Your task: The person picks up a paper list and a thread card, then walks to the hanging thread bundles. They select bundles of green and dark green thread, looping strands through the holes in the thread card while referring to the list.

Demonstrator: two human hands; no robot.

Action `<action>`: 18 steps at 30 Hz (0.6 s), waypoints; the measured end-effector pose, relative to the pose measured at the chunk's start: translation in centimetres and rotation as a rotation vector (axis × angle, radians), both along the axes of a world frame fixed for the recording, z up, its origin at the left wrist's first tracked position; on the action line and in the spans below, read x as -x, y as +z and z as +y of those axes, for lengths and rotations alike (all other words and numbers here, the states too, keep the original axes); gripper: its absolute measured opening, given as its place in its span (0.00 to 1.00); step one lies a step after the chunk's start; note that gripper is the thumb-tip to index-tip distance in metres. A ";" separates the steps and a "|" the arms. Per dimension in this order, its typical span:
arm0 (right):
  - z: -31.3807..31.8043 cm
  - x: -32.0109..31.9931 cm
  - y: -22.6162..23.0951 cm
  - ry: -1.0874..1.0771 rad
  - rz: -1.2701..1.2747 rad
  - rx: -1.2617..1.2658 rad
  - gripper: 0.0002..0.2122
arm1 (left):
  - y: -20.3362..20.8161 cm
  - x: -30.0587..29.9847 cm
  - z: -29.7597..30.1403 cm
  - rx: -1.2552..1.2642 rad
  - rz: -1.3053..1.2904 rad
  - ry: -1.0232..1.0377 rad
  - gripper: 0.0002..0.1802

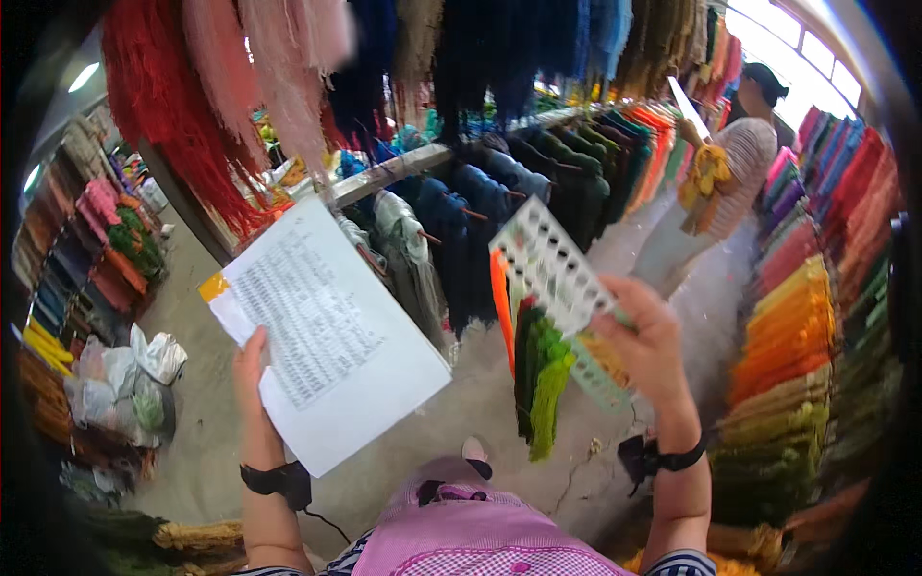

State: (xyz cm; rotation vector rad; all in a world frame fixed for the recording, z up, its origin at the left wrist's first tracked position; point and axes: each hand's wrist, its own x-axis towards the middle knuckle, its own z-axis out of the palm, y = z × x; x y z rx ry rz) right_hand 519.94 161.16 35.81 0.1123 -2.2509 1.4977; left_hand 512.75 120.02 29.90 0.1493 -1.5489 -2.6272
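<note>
My left hand (252, 370) grips a stack of white paper sheets (331, 336) by its left edge, thumb on top. Rows of print cover the upper sheet, and an orange patch marks one corner. In my right hand (648, 336) is a pale card punched with rows of holes (549, 257), tilted down to the right. Below it a second, greenish card with holes (603, 384) shows partly. Orange, dark green and lime yarn strands (549, 384) hang beneath the cards; where they are fastened is hidden. The fingers behind the paper are hidden too.
Red, pink, blue and brown yarn hanks (509, 67) hang overhead. Ahead, a lower rail (403, 171) carries dark hanks on pegs. More yarn racks (788, 317) line the right. Plastic bags (125, 379) lie at left. A person (735, 163) stands at back right holding yellow yarn.
</note>
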 end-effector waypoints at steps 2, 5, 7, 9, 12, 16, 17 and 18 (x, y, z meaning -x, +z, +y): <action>1.2 5.0 2.0 0.067 0.219 -0.051 0.14 | -0.4 0.4 -1.8 -0.032 0.020 0.048 0.21; 1.1 10.6 6.5 0.079 0.352 -0.047 0.15 | 1.3 0.6 0.1 -0.068 0.017 0.186 0.22; 1.2 14.7 7.3 0.212 0.363 0.063 0.16 | 2.5 0.8 1.8 -0.057 -0.003 0.315 0.23; 1.3 19.2 6.7 0.398 0.236 0.025 0.16 | 2.9 1.5 2.6 -0.049 0.088 0.372 0.25; -0.5 25.6 4.1 0.549 0.059 -0.109 0.15 | 2.2 3.5 0.4 0.064 0.015 0.358 0.25; -0.7 33.7 -1.0 0.684 -0.160 -0.254 0.16 | 1.3 6.3 0.0 0.179 0.052 0.412 0.25; -0.7 35.4 -2.1 0.740 -0.206 -0.350 0.17 | 0.0 7.7 -1.9 0.045 0.015 0.407 0.24; -0.4 36.6 -2.7 0.783 -0.257 -0.451 0.19 | -0.9 9.1 -2.8 -0.094 -0.023 0.388 0.24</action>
